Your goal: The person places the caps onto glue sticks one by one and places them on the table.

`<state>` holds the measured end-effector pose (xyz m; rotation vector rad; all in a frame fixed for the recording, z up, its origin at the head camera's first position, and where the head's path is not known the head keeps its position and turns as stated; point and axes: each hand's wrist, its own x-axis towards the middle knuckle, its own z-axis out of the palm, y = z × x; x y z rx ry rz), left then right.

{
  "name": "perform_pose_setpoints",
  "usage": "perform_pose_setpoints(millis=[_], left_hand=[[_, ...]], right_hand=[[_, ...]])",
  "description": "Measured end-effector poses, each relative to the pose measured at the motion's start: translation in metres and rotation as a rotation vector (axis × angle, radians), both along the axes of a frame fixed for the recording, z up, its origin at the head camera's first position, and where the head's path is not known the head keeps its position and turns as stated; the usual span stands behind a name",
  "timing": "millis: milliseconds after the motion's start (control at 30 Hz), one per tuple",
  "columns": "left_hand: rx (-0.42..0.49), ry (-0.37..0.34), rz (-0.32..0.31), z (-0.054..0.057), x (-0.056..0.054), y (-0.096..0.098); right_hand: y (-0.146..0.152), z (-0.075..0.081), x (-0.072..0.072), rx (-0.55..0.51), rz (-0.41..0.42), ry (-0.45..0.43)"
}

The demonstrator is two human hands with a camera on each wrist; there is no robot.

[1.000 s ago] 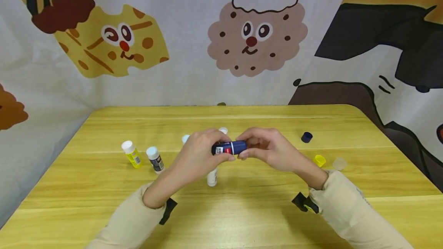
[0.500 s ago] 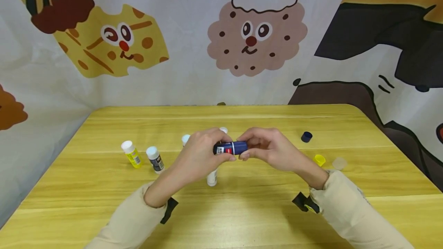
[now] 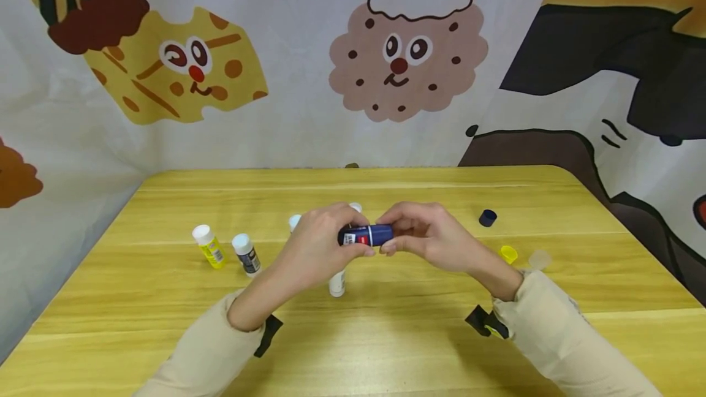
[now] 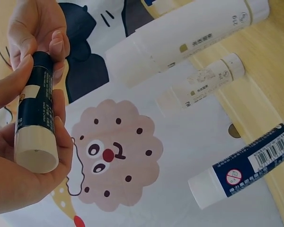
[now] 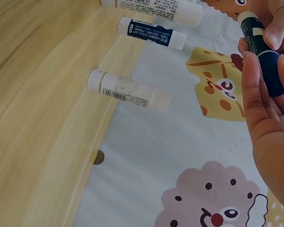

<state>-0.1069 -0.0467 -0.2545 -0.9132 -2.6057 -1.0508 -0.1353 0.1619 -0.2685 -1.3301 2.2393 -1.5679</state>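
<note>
A dark blue glue stick (image 3: 364,236) is held level above the table, between both hands. My left hand (image 3: 318,242) grips its body, fingers and thumb curled round it. With fingertips and thumb, my right hand (image 3: 427,239) pinches its dark blue end, past a thin white ring. The left wrist view shows the same glue stick (image 4: 35,106) with its white end toward the camera. Below and behind the left hand stand a white glue stick (image 3: 337,284) and others partly hidden by it, showing only a pale top (image 3: 295,222) and a white top (image 3: 355,207).
A yellow glue stick (image 3: 209,248) and a dark blue one with a white end (image 3: 246,255) stand at the left of the wooden table (image 3: 364,348). To the right lie a dark blue cap (image 3: 488,218), a yellow cap (image 3: 508,254) and a translucent cap (image 3: 540,260). A printed cloth (image 3: 298,97) hangs behind.
</note>
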Motion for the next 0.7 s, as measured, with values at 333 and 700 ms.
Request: perform_pose_setpoints(millis=[333,700], left_hand=[[-0.024,-0.018,-0.030,-0.0033,-0.0013,-0.0013],[-0.021,-0.011,-0.027,-0.0037,-0.0033,-0.0012]], right_hand=[[0.0032,-0.0007,0.0005,0.067,-0.028,0.031],[0.0037,0.0005,0.0006,0.083,-0.064,0.068]])
